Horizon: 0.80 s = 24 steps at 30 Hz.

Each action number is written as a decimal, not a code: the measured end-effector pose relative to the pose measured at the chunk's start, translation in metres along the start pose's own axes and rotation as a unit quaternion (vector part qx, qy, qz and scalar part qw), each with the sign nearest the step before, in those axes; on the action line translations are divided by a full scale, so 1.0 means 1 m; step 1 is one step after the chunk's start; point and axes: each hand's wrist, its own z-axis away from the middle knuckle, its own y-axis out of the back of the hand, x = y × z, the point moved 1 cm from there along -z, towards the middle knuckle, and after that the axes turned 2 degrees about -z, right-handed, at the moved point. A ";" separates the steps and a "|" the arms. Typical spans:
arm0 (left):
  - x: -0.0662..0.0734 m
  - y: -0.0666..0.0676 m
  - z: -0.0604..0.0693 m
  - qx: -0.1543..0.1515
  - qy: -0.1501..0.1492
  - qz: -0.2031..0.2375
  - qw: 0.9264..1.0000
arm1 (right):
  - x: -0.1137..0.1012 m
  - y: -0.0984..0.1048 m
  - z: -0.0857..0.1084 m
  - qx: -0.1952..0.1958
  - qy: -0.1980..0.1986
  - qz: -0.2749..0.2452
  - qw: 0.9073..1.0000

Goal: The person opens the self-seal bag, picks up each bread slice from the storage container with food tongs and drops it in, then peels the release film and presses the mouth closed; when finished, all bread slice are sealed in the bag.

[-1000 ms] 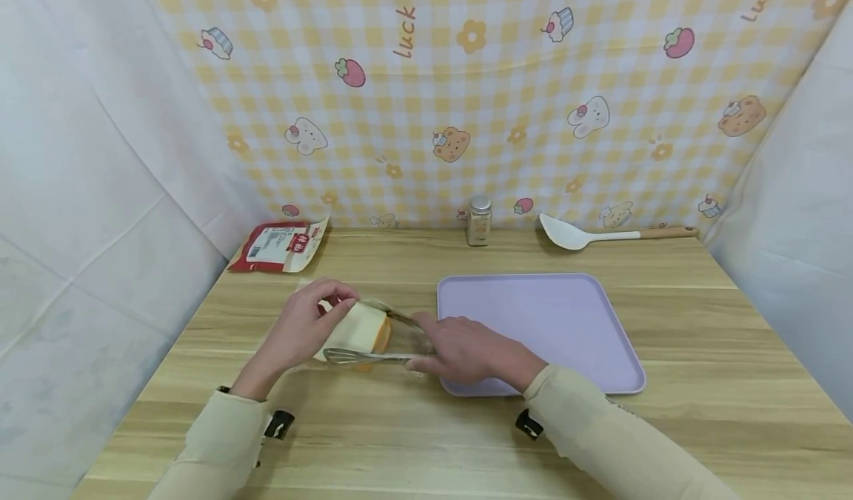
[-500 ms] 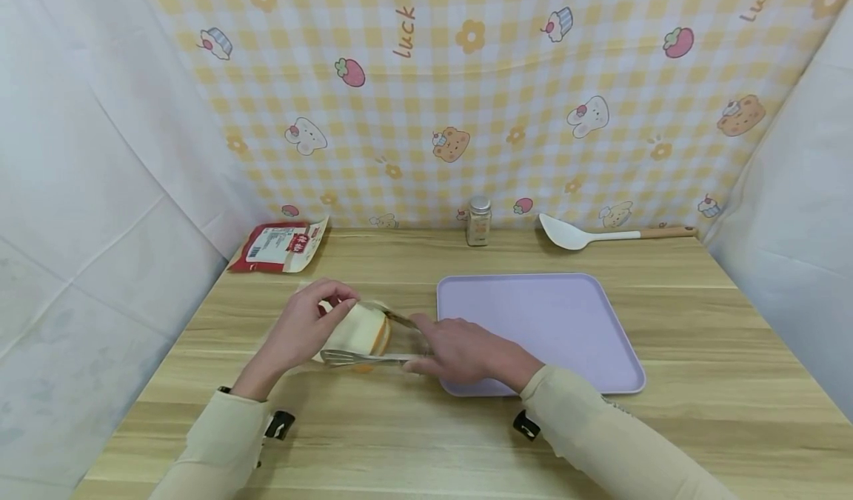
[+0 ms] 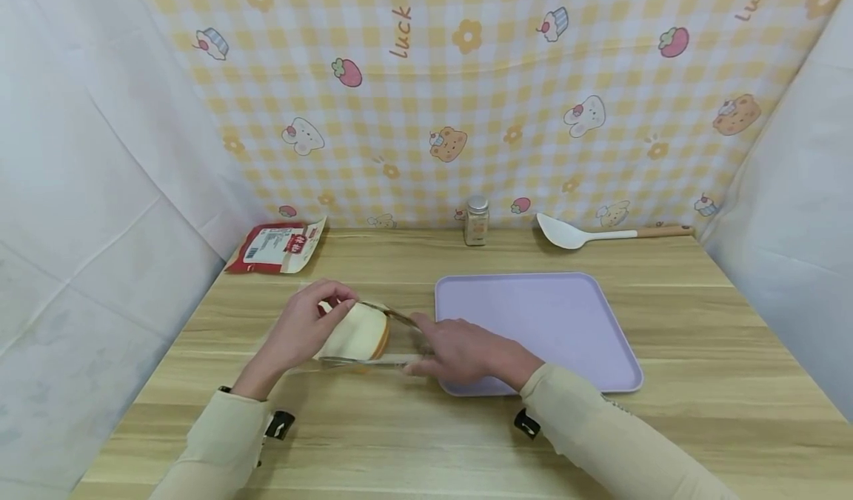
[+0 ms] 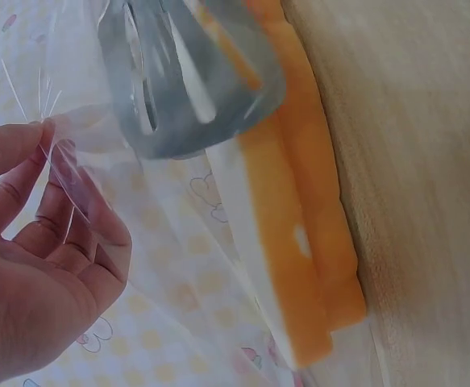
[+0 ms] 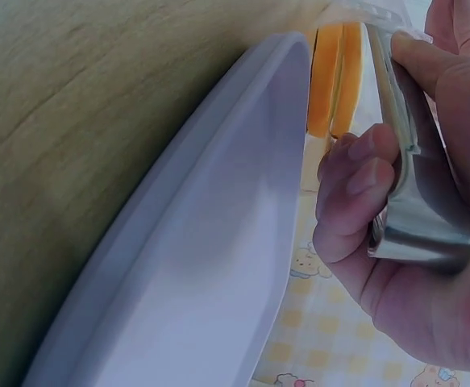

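Bread (image 3: 356, 331): you had it inside the clear bag (image 4: 97, 165), just left of centre, lower half of the head frame.
Left grip: your left hand (image 3: 312, 322) pinched the bag's edge.
Right grip: your right hand (image 3: 461, 348) curled round the metal tongs (image 5: 424, 242), their arms spread; contact with bread could not be told.
Tray (image 3: 533, 330): right of centre on your tabletop (image 3: 426, 455).

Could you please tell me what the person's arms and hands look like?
The left hand and right hand are bare. The left sleeve and right sleeve are pale beige; a black fitting with a white mark shows by the left one, a similar fitting by the right.
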 end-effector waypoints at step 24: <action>-0.001 -0.004 -0.004 -0.003 0.000 -0.009 1.000 | 0.015 0.009 0.029 0.019 -0.012 -0.001 1.000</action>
